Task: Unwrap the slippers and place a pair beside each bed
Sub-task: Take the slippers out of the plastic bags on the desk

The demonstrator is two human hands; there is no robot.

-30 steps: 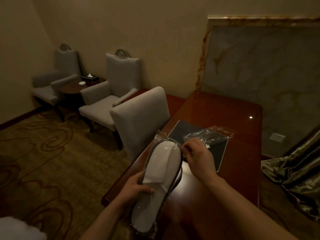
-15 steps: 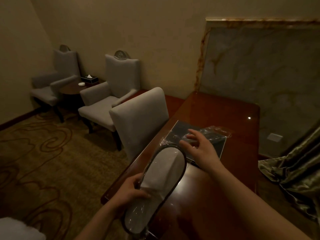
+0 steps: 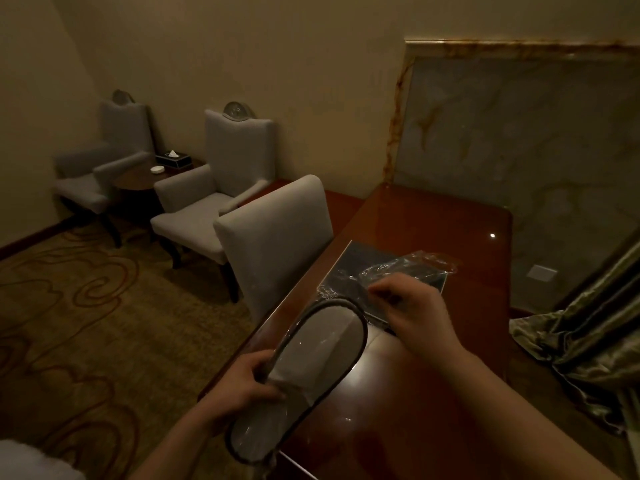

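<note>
A white slipper (image 3: 313, 358) with dark trim sits in glossy clear plastic, tilted above the front of the red-brown desk (image 3: 433, 223). My left hand (image 3: 247, 381) grips it at the middle, on its left edge. My right hand (image 3: 412, 308) is just beyond the slipper's toe, its thumb and fingers pinched together on crinkled clear plastic wrapper (image 3: 408, 266). That wrapper lies across a dark mat (image 3: 360, 258) on the desk. I cannot tell whether a second slipper is under the first.
A grey desk chair (image 3: 273, 237) stands against the desk's left side. Two grey armchairs (image 3: 207, 199) flank a small round table (image 3: 136, 174) with a tissue box in the far corner. A green curtain (image 3: 588, 341) hangs at right. Patterned carpet covers the floor.
My left hand has lowered and tilted the wrapped slipper toward me. My right hand left the slipper's toe, reached out open over the wrapper on the mat, and has now closed its fingers on it.
</note>
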